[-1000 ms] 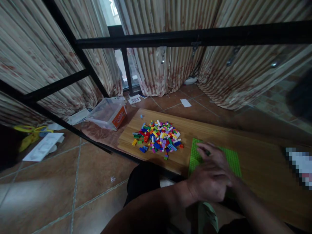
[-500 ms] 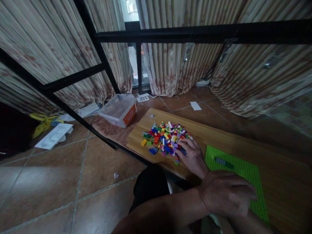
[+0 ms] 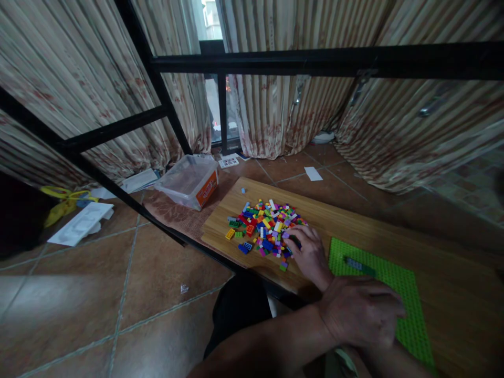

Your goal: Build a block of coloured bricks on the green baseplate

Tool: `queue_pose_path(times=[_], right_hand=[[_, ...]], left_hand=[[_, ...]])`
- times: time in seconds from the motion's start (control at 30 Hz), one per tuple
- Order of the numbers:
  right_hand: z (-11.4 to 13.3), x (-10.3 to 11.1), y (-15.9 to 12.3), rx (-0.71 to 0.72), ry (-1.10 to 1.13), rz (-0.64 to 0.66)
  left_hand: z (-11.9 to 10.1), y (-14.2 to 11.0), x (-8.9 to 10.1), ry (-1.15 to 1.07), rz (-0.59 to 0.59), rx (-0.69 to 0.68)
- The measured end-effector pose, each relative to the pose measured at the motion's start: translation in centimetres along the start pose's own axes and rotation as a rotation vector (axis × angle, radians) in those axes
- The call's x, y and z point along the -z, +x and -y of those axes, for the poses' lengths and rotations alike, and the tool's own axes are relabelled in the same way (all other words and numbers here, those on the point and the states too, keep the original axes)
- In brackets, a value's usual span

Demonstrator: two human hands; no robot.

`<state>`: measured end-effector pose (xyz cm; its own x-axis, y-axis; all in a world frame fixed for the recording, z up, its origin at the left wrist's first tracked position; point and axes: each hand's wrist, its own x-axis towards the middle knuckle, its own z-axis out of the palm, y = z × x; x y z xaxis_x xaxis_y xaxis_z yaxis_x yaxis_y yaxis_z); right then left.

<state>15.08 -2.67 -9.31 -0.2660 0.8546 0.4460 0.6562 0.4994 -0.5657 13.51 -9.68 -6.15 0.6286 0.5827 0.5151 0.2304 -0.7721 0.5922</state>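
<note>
At the near right edge of a heap of multicoloured toy bricks (image 3: 268, 223) is my right hand (image 3: 310, 252). Its thumb and fingertips close round a small purple brick (image 3: 286, 235), partly covered by the fingers. My arms cross: my left hand (image 3: 362, 311) lies over the right forearm, back upward, with fingers curled in. Anything inside those fingers is hidden. Beyond both hands, to the right, a green studded baseplate (image 3: 389, 275) lies on the wooden board, partly behind my left hand. A short grey and dark green row of bricks (image 3: 360, 266) sits on it.
The bricks lie on a long wooden board (image 3: 224, 207). A clear plastic box (image 3: 185, 181) with an orange label stands past its left end. Black metal bars (image 3: 275, 64) run across, before striped curtains (image 3: 271, 121). A white moulded tray (image 3: 81, 223) and papers (image 3: 313, 174) lie on the tiles.
My right thumb and fingertips have come closer together at the purple brick. My left hand stays over the right forearm. The whole view has shifted slightly.
</note>
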Motion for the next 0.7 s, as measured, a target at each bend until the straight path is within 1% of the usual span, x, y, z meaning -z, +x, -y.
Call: queue_pose_path(times=[0.07,0.13,0.17,0.23,0.3,0.33,0.37,0.4,0.43,0.5,0.6,0.7], right_hand=[[-0.2,0.6,0.0,-0.080,0.111,-0.052],[-0.6,1.6,0.0,-0.232,0.279,-0.105],[-0.9,2.2,-0.1,-0.325,0.383,-0.125],[-1.4,3.9,-0.3,-0.475,0.563,-0.154],[-1.7,5.9,-0.9,-0.546,0.668,-0.158],[-1.7,7.0,-1.3,-0.565,0.707,-0.155],[-1.5,7.9,-1.8,-0.582,0.745,-0.156],[-1.3,8.7,-2.2,-0.600,0.786,-0.164],[-1.1,9.4,-2.8,-0.620,0.834,-0.172],[-0.6,10.3,-3.7,-0.650,0.899,-0.197],[-0.4,10.8,-4.7,-0.675,0.942,-0.212],[-0.8,11.0,-4.9,-0.708,0.952,-0.215]], left_hand=[[0.4,0.0,0.4,-0.046,-0.003,-0.002],[0.4,0.1,1.1,-0.086,-0.081,0.010],[0.3,0.1,1.5,-0.102,-0.155,0.026],[-0.1,0.4,2.4,-0.123,-0.354,0.092],[-0.5,0.7,3.3,-0.123,-0.579,0.216],[-0.6,0.8,3.6,-0.125,-0.655,0.288],[-0.5,1.0,3.9,-0.129,-0.702,0.366],[-0.4,1.1,4.1,-0.131,-0.718,0.436],[-0.1,1.2,4.1,-0.140,-0.706,0.499],[0.5,1.3,3.9,-0.168,-0.598,0.558],[1.1,1.3,3.3,-0.146,-0.417,0.538],[1.4,1.2,2.9,-0.101,-0.349,0.533]])
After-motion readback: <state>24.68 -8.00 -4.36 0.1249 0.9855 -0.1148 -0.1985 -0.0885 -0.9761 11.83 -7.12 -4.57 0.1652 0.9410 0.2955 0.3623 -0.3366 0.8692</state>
